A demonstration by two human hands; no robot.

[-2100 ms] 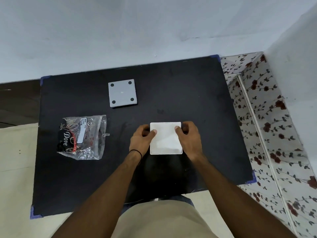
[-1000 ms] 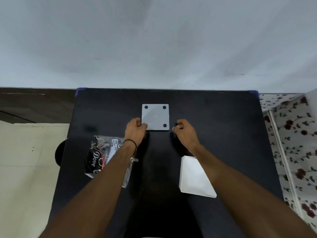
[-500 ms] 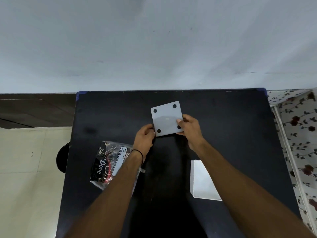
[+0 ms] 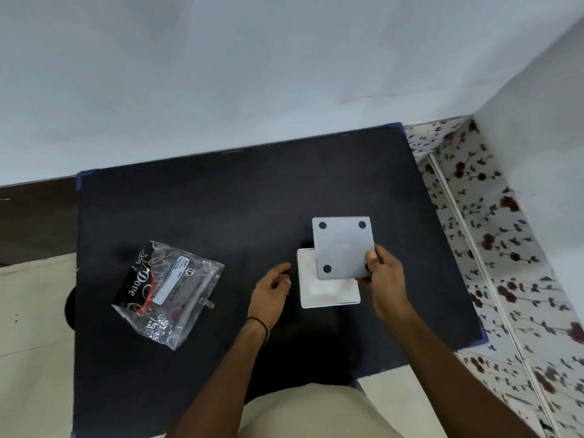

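Observation:
My right hand (image 4: 384, 279) pinches the right lower corner of a grey square plate (image 4: 343, 248) with black round dots at its corners. The plate is lifted and hangs over the far part of a white square box (image 4: 328, 294) lying on the black table (image 4: 221, 210). My left hand (image 4: 271, 290) hovers just left of the white box with fingers loosely curled, holding nothing. A thin black band circles my left wrist.
A clear plastic bag (image 4: 167, 292) with a black label and red parts inside lies at the table's left. A white wall runs behind the table. A flower-patterned surface (image 4: 505, 248) borders the table on the right. My beige trousers (image 4: 309, 412) show at the bottom.
My right hand has carried the grey plate from the far middle of the table to over the white box. My left hand let go of the plate and now hangs beside the box.

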